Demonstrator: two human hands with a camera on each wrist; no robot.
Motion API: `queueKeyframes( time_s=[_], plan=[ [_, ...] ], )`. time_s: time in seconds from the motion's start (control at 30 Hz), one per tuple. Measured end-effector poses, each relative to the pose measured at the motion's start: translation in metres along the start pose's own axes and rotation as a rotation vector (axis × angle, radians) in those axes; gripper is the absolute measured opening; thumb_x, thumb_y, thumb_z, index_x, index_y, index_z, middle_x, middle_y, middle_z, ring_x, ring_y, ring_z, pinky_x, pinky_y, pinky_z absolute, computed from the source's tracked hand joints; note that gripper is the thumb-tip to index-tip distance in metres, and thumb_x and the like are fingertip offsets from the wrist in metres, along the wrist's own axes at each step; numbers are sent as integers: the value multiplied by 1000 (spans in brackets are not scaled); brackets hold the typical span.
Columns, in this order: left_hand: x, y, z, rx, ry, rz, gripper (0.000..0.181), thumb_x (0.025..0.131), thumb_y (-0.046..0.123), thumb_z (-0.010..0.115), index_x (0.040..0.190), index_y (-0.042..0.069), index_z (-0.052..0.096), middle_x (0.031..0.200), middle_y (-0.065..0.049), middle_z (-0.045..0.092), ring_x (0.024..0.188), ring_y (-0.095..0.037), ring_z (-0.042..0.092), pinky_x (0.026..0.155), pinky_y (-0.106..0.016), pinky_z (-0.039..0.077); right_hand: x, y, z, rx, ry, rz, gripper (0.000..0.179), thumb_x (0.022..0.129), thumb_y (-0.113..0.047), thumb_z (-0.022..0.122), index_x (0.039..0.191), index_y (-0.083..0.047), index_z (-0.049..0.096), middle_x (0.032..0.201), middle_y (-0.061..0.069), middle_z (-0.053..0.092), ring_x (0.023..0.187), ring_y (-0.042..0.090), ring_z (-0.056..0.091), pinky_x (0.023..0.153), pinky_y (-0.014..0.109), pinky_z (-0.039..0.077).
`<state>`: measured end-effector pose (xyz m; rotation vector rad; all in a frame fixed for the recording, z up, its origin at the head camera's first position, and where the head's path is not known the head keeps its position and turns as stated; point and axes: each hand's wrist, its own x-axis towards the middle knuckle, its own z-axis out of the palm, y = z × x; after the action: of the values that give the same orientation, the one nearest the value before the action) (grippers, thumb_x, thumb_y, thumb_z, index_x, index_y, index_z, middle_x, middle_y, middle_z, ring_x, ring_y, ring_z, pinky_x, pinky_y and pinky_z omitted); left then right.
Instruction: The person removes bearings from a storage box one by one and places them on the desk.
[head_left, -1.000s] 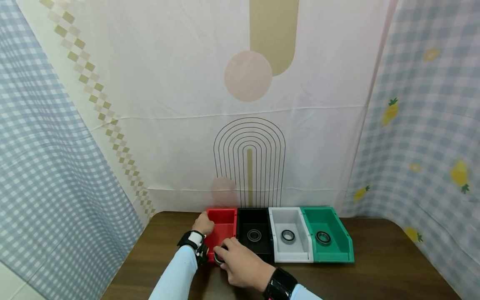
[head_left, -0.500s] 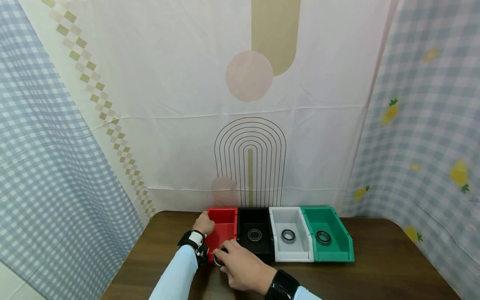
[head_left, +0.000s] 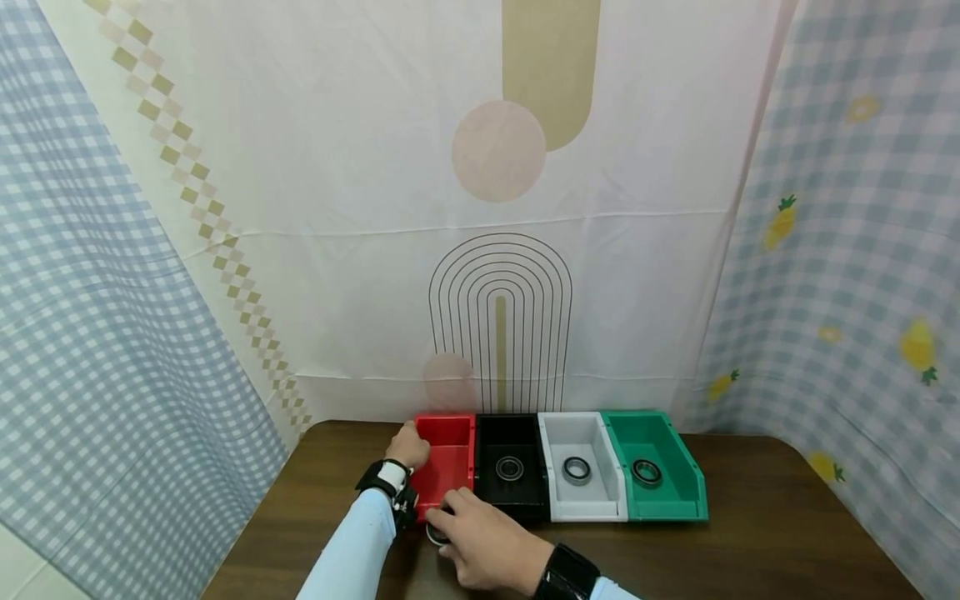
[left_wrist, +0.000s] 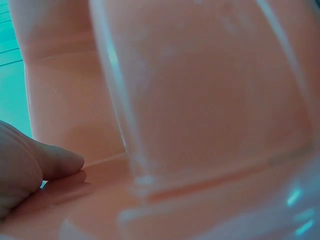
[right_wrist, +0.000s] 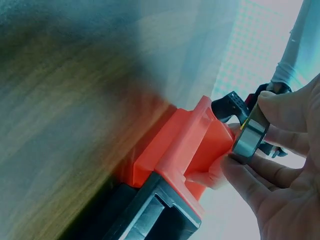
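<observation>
My left hand (head_left: 408, 446) grips the left side wall of the red bin (head_left: 447, 458); the thumb (left_wrist: 62, 160) shows by the rim in the left wrist view. My right hand (head_left: 491, 542) pinches a metal ring bearing (right_wrist: 248, 141) between thumb and fingertips. In the head view this bearing (head_left: 435, 537) is partly covered by the fingers, at the red bin's low front edge. One more bearing (head_left: 519, 469) lies in the black bin (head_left: 510, 433), another bearing (head_left: 577, 482) in the white bin (head_left: 570, 433), and another bearing (head_left: 657, 477) in the green bin (head_left: 645, 429).
The bins stand side by side in a row on a brown wooden table (head_left: 735, 492). A patterned cloth (head_left: 360, 250) hangs close behind them. Checked blue cloths flank the table on the left and right.
The right hand and its bearing have shifted slightly toward the front, away from the red bin's inside. My left hand has stayed on the bin wall.
</observation>
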<state>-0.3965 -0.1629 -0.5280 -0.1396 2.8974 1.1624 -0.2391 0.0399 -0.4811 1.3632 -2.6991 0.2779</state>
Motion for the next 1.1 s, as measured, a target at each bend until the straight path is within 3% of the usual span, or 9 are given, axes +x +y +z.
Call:
queueKeyframes(
  time_s=[0.2, 0.37, 0.5, 0.7, 0.9, 1.1],
  plan=[
    [54, -48, 27, 58, 13, 23, 45, 96, 11, 53, 138, -5, 53, 122, -25, 70, 97, -34, 67, 80, -45, 56, 1, -2, 6, 38, -48, -7, 43, 100, -28, 74, 141, -20, 65, 114, -8, 61, 101, 1, 51, 92, 15, 52],
    [74, -65, 36, 51, 5, 23, 48, 95, 11, 54, 140, -5, 52, 123, -24, 71, 93, -30, 66, 76, -43, 56, 3, -5, 12, 79, -108, -22, 43, 100, -32, 76, 140, -21, 67, 114, -10, 63, 97, -3, 50, 91, 14, 53],
    [70, -63, 35, 46, 17, 20, 48, 95, 12, 55, 140, -3, 53, 123, -23, 72, 96, -31, 67, 78, -43, 56, 5, -7, 17, 85, -134, -50, 40, 100, -33, 76, 138, -22, 68, 111, -10, 64, 94, -3, 49, 87, 13, 52],
    [45, -42, 28, 30, 29, 19, 49, 95, 9, 52, 142, -6, 49, 125, -27, 70, 102, -38, 68, 82, -49, 57, 7, -9, 24, 80, -167, -80, 41, 100, -34, 76, 138, -21, 68, 112, -9, 65, 94, -4, 51, 86, 11, 51],
    [56, -50, 34, 42, 19, 14, 47, 95, 11, 53, 140, -3, 51, 127, -24, 70, 106, -36, 68, 87, -49, 57, 14, -11, 37, 97, -241, -75, 40, 99, -34, 78, 136, -22, 70, 108, -10, 65, 92, -3, 49, 83, 11, 50],
    [46, -39, 29, 44, 23, -7, 44, 95, 11, 54, 138, -1, 54, 125, -23, 71, 106, -36, 69, 89, -51, 58, 17, -17, 46, -2, -233, -133, 35, 99, -36, 77, 132, -23, 72, 105, -10, 65, 89, -4, 48, 76, 8, 44]
  ],
)
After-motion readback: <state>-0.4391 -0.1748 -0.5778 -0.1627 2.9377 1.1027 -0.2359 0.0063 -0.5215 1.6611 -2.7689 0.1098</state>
